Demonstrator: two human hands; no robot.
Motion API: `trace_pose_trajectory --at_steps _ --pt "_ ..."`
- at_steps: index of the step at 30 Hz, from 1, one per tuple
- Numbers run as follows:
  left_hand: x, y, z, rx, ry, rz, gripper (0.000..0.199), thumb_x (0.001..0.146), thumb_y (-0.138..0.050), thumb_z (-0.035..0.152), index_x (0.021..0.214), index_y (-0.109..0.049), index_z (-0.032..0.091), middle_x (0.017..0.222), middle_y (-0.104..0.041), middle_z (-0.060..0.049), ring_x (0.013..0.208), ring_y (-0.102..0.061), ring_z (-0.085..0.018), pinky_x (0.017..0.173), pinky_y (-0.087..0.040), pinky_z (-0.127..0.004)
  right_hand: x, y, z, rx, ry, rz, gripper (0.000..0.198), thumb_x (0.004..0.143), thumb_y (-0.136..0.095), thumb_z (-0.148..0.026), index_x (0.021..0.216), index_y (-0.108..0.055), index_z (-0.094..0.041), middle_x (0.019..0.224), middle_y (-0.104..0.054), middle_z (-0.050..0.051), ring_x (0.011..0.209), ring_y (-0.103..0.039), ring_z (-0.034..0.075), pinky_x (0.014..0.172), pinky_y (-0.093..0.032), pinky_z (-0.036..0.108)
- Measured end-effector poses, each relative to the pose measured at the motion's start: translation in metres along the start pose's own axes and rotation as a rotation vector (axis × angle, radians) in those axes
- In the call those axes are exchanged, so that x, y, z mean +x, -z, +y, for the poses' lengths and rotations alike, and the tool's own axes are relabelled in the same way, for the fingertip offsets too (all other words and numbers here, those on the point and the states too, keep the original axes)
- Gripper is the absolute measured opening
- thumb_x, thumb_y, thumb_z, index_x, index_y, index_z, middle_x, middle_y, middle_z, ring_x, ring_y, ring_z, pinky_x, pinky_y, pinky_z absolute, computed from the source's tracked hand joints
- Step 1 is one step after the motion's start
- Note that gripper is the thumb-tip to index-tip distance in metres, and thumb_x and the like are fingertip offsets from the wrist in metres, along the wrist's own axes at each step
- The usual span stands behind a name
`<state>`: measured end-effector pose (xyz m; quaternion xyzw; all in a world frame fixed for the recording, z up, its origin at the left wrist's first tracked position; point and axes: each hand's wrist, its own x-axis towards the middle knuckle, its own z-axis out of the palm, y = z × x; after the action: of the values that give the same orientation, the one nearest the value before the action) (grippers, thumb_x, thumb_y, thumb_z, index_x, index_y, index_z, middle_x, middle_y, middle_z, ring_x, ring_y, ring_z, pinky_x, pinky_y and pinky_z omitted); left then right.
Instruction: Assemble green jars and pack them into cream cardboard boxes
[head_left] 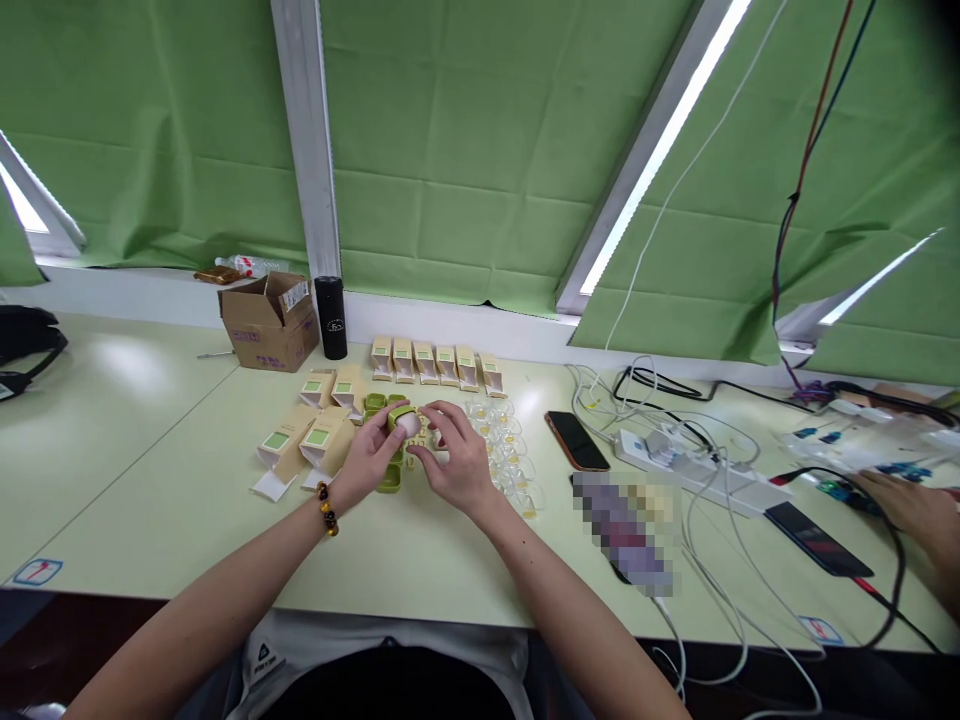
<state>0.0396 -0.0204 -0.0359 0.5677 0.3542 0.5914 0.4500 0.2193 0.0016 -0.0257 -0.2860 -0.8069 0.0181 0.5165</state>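
Observation:
My left hand (375, 447) is wrapped round a small green case (403, 412) with a rounded white part (409, 425) showing on its near side. Just right of it is my right hand (457, 455), thumb and fingers apart, nothing plainly in its grasp. Under and beside my hands lie more small green cases (388, 480), partly hidden, along with small yellowish pieces (410, 460). Several clear plastic pieces (510, 450) stand in rows to the right of my right hand. Open cream boxes (327, 440) with green labels stand left of my left hand.
More cream boxes (424, 362) line the back. A cardboard box (270, 322) and black tumbler (331, 318) stand at back left. Rightward are a phone (577, 441), a power strip (697, 472), tangled cables, another phone (819, 539) and another person's hand (911, 510).

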Motion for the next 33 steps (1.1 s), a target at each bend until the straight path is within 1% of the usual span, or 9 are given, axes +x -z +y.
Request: trace_pose_trajectory --at_steps 4,7,11,16,18,21,24,29,33 --pt "-0.003 -0.002 0.001 -0.073 0.055 -0.070 0.065 0.100 -0.062 0.053 0.153 -0.051 0.018 0.134 -0.066 -0.015 0.108 -0.065 -0.020 0.088 -0.055 -0.030 0.001 -0.002 0.006 -0.149 0.164 -0.065 0.037 0.101 -0.062 -0.027 0.138 -0.059 -0.023 0.131 -0.070 0.014 0.112 -0.073 0.026 0.078 -0.064 0.035" --pt "-0.005 -0.003 0.001 -0.052 0.072 -0.091 0.065 0.101 -0.059 0.054 0.155 -0.050 0.020 0.142 -0.063 -0.015 0.108 -0.065 -0.020 0.090 -0.055 -0.030 -0.003 -0.005 0.008 -0.145 0.184 -0.049 0.036 0.102 -0.060 -0.025 0.138 -0.059 -0.023 0.129 -0.072 0.013 0.119 -0.071 0.025 0.086 -0.065 0.035" --pt "-0.007 -0.003 0.003 -0.048 0.055 -0.133 0.065 0.100 -0.061 0.053 0.155 -0.051 0.021 0.151 -0.057 -0.015 0.123 -0.063 -0.026 0.103 -0.053 -0.036 -0.009 -0.006 0.009 -0.133 0.193 -0.020 0.036 0.102 -0.059 -0.023 0.138 -0.059 -0.022 0.131 -0.072 0.014 0.119 -0.072 0.025 0.087 -0.066 0.035" --pt "-0.005 -0.002 -0.001 -0.034 0.018 -0.140 0.061 0.099 -0.064 0.051 0.151 -0.056 0.021 0.153 -0.057 -0.015 0.138 -0.056 -0.030 0.120 -0.042 -0.042 -0.014 -0.006 0.011 -0.139 0.243 0.007 0.039 0.102 -0.057 -0.019 0.141 -0.058 -0.019 0.130 -0.072 0.016 0.120 -0.072 0.026 0.088 -0.067 0.036" --pt "-0.005 -0.003 -0.003 -0.024 0.011 -0.129 0.060 0.098 -0.064 0.052 0.149 -0.058 0.019 0.150 -0.059 -0.016 0.136 -0.057 -0.029 0.118 -0.044 -0.042 -0.015 -0.007 0.012 -0.130 0.244 0.012 0.041 0.102 -0.057 -0.019 0.143 -0.057 -0.019 0.131 -0.072 0.016 0.121 -0.072 0.026 0.090 -0.067 0.037" --pt "-0.005 -0.004 -0.006 -0.011 0.014 -0.114 0.061 0.098 -0.064 0.054 0.146 -0.059 0.018 0.143 -0.063 -0.016 0.125 -0.064 -0.027 0.105 -0.054 -0.038 -0.016 -0.008 0.012 -0.110 0.251 0.026 0.043 0.101 -0.057 -0.018 0.144 -0.056 -0.019 0.131 -0.071 0.018 0.124 -0.071 0.027 0.094 -0.067 0.039" --pt "-0.006 -0.007 -0.004 0.011 0.007 -0.099 0.058 0.098 -0.063 0.054 0.144 -0.059 0.018 0.139 -0.065 -0.015 0.117 -0.067 -0.025 0.096 -0.057 -0.035 -0.017 -0.009 0.012 -0.094 0.267 0.041 0.046 0.100 -0.058 -0.016 0.145 -0.055 -0.017 0.131 -0.071 0.019 0.124 -0.070 0.028 0.093 -0.067 0.040" --pt "-0.008 -0.013 -0.002 0.065 -0.047 -0.045 0.052 0.099 -0.062 0.053 0.139 -0.060 0.019 0.134 -0.067 -0.014 0.115 -0.067 -0.023 0.100 -0.056 -0.035 -0.019 -0.011 0.012 -0.077 0.240 0.029 0.048 0.101 -0.054 -0.017 0.148 -0.052 -0.021 0.131 -0.070 0.019 0.125 -0.070 0.030 0.093 -0.068 0.044" --pt "-0.010 -0.014 -0.001 0.098 -0.075 -0.037 0.051 0.102 -0.057 0.052 0.140 -0.058 0.018 0.138 -0.065 -0.014 0.121 -0.064 -0.024 0.107 -0.052 -0.037 -0.019 -0.014 0.012 -0.087 0.257 0.037 0.049 0.101 -0.053 -0.016 0.149 -0.051 -0.019 0.131 -0.069 0.020 0.125 -0.069 0.031 0.091 -0.069 0.045"
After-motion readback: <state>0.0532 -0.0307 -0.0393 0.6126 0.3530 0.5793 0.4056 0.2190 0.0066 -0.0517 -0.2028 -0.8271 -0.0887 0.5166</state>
